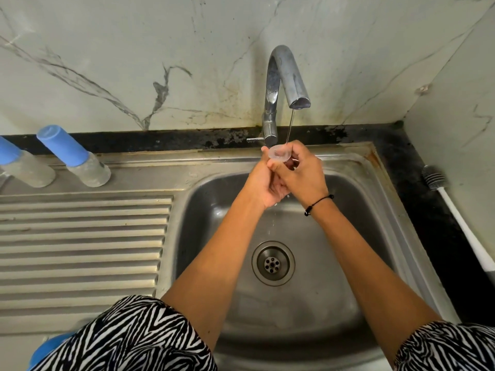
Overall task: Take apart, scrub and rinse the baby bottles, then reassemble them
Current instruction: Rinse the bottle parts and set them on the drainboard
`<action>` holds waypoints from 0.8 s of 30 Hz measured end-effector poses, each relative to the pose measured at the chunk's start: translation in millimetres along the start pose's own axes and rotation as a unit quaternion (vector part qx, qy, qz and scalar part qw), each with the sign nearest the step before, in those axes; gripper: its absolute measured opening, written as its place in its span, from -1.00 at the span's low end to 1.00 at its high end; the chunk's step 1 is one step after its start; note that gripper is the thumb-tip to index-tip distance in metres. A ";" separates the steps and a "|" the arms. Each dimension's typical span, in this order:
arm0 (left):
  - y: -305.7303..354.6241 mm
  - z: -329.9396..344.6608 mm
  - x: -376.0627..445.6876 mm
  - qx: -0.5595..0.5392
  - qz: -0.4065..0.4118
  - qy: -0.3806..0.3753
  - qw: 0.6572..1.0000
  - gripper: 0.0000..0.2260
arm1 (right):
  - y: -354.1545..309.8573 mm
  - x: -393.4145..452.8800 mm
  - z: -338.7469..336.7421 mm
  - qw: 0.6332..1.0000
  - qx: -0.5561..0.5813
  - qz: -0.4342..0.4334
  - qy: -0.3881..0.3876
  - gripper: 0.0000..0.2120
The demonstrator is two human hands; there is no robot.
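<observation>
Both hands meet over the sink (375, 199) under a thin stream from the tap (284, 76). The clear teat (278, 153) sits at the top of the clasp, its flat rim showing; the left hand (263, 188) holds it from below and the right hand (302, 175) curls its fingers round its far side. The teat's tip is hidden between the fingers. Two capped bottles (80, 159) stand on the drainboard, the leftmost cut off; a bottle brush (460, 215) lies at right
</observation>
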State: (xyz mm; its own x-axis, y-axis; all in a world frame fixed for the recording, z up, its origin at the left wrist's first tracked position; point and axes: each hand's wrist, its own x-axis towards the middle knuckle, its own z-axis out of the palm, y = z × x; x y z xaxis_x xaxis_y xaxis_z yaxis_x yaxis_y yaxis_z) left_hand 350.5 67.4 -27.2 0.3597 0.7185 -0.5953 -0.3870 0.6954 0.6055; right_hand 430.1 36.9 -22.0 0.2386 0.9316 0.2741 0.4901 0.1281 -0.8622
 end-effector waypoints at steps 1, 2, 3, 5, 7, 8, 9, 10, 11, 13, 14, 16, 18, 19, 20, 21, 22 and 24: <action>0.1 -1.6 -1.3 -0.003 0.000 0.011 1.000 -0.54 | -3.0 0.8 -2.3 1.000 -0.010 -0.012 0.009 -0.83; -0.2 -3.3 -2.9 -0.003 -0.001 0.020 1.000 -0.58 | -6.4 1.2 -4.6 0.999 -0.024 -0.035 0.027 -0.81; -1.8 -5.4 -3.1 0.000 -0.001 0.036 0.999 -0.62 | -8.9 1.2 -6.3 0.996 -0.036 -0.062 0.044 -0.79; -7.9 -9.8 -7.6 0.017 -0.004 0.060 0.998 -0.69 | -8.7 -0.3 -7.4 0.995 -0.047 -0.081 0.045 -0.78; -14.7 -13.0 -15.3 0.039 -0.004 0.069 0.997 -0.72 | -4.5 -6.7 -5.6 0.997 -0.075 -0.030 -0.018 -0.80; -17.6 -14.6 -19.0 0.050 -0.005 0.067 0.996 -0.72 | -1.2 -10.1 -4.9 0.996 -0.085 -0.018 -0.027 -0.80; -19.8 -16.4 -21.2 0.064 -0.008 0.069 0.996 -0.73 | 2.0 -11.9 -4.5 0.997 -0.078 -0.018 -0.016 -0.80; -20.1 -17.1 -24.9 0.069 -0.009 0.071 0.995 -0.73 | 2.1 -12.3 -5.3 0.998 -0.060 -0.017 -0.002 -0.80; -20.9 -18.0 -25.9 0.065 -0.008 0.071 0.995 -0.73 | 1.2 -11.2 -6.4 0.999 -0.045 -0.002 -0.004 -0.81; -22.0 -17.7 -28.3 0.061 -0.004 0.066 0.996 -0.75 | -0.6 -10.8 -10.6 0.997 -0.035 0.040 -0.047 -0.80; -21.5 -17.2 -31.1 0.064 -0.001 0.063 0.996 -0.76 | -0.7 -11.2 -12.0 0.996 -0.029 0.042 -0.066 -0.78; -19.0 -14.3 -37.4 0.049 0.022 0.061 0.997 -0.78 | -7.2 -14.4 -12.6 0.995 -0.002 0.028 -0.096 -0.74; -17.9 -13.6 -45.4 0.019 0.041 0.060 0.997 -0.77 | -10.8 -23.1 -10.2 0.991 0.038 0.055 -0.114 -0.72; -16.4 -13.4 -50.1 0.006 0.050 0.061 0.997 -0.77 | -13.0 -28.6 -8.7 0.989 0.061 0.069 -0.116 -0.73; -15.7 -13.9 -56.5 -0.007 0.060 0.060 0.996 -0.79 | -14.1 -34.6 -7.2 0.986 0.084 0.079 -0.117 -0.75; -13.7 -15.0 -61.7 -0.012 0.073 0.060 0.995 -0.82 | -15.2 -38.7 -5.9 0.984 0.103 0.084 -0.122 -0.76; -14.5 -20.0 -68.6 -0.011 0.087 0.067 0.994 -0.84 | -16.3 -46.4 -3.4 0.981 0.109 0.086 -0.133 -0.77; -12.7 -24.7 -74.7 0.036 0.123 0.095 0.987 -0.87 | -19.0 -51.2 -1.4 0.985 0.072 0.072 -0.138 -0.79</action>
State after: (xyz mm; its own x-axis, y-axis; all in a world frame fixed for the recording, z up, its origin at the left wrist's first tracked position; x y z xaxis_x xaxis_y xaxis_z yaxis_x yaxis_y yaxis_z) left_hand 307.6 4.6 -3.5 0.0950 0.8549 -0.5100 -0.3793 0.5048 0.7755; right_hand 409.8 -13.7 -19.1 0.0502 0.9981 0.0361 0.3389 0.0170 -0.9407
